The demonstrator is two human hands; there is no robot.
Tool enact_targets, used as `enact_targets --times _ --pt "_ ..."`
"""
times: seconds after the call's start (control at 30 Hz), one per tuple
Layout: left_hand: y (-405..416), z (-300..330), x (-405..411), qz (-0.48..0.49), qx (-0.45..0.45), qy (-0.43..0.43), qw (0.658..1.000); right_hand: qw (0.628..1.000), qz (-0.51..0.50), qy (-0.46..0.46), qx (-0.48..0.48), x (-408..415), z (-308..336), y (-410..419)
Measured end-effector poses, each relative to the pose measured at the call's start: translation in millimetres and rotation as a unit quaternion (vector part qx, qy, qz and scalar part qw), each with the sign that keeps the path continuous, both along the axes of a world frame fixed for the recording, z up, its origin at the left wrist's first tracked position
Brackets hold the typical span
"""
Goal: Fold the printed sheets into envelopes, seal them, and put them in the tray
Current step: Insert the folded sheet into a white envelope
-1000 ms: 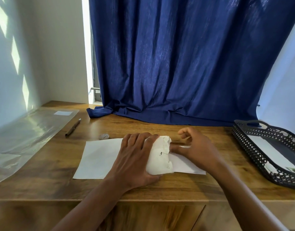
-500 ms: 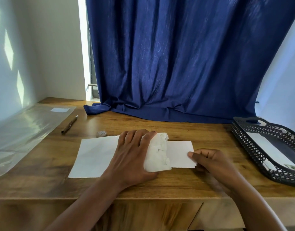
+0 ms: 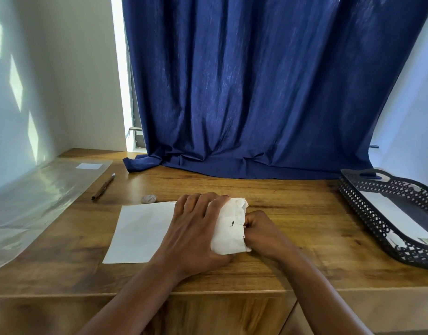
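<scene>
Printed sheet [image 3: 140,232] lies flat on the wooden desk [image 3: 292,228], near its front edge, well left of the black mesh tray [image 3: 367,221]. Left hand [image 3: 196,230] lies palm down on the sheet's right part, fingers fairly straight, pressing it and the white crumpled envelope-like paper [image 3: 230,226] at its fingertips. Right hand [image 3: 261,232] butts against that paper's right edge, fingers curled in; looks like a pinch on the edge, but the contact is hidden. Handling, as I judge it: paper is very light, thin, floppy, creases and tears easily (edge is ragged), slides on smooth wood. Best held pinned flat with one palm and pinched at an edge or corner, not mid-sheet. Pen [image 3: 103,187] and a small round object [image 3: 149,199] sit behind the sheet.
</scene>
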State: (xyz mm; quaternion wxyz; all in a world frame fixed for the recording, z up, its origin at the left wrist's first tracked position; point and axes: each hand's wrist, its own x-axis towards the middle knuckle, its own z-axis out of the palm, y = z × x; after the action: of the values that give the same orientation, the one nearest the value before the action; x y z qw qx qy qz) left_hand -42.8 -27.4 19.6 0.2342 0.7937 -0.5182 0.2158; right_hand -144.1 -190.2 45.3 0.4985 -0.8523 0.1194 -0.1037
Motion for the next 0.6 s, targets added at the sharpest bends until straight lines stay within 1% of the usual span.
enact_targets --times 0.1,0.2,0.23,0.3,0.37,0.4,0.47,0.53,0.57,0.6 --pt "-0.4 -1.2 0.0 0.003 -0.004 0.003 1.000 1.000 -0.006 -0.011 0.019 -4.7 -3.4 -3.9" --pt "-0.9 -2.5 0.7 0.004 0.022 0.042 0.999 0.993 -0.071 -0.038 0.082 -14.5 -9.7 -12.5" --pt "-1.2 -3.4 1.3 0.004 0.050 0.061 0.997 0.988 -0.103 -0.059 0.099 -17.7 -13.9 -16.9" --pt "-2.2 -6.3 2.4 0.007 0.135 0.105 0.985 0.968 -0.186 -0.110 0.124 -22.7 -20.8 -24.0" --pt "-3.1 -10.2 3.5 0.015 0.202 0.149 0.968 0.951 -0.231 -0.155 0.132 -25.7 -25.8 -25.0" --pt "-3.0 -11.1 3.9 0.016 0.215 0.159 0.963 0.954 -0.226 -0.167 0.106 -26.8 -28.2 -23.0" --pt "-2.0 -11.5 3.6 0.015 0.217 0.166 0.962 0.971 -0.165 -0.173 -0.006 -28.9 -32.2 -16.0" --pt "-1.0 -11.5 3.0 0.009 0.207 0.179 0.962 0.978 -0.056 -0.160 -0.121 -29.4 -33.8 -7.3" --pt "-0.7 -11.9 3.1 0.004 0.199 0.185 0.962 0.977 -0.002 -0.146 -0.158 -29.2 -34.5 -4.6" --pt "-0.1 -12.3 3.4 -0.003 0.186 0.194 0.963 0.975 0.043 -0.129 -0.175 -29.1 -34.7 -2.9"
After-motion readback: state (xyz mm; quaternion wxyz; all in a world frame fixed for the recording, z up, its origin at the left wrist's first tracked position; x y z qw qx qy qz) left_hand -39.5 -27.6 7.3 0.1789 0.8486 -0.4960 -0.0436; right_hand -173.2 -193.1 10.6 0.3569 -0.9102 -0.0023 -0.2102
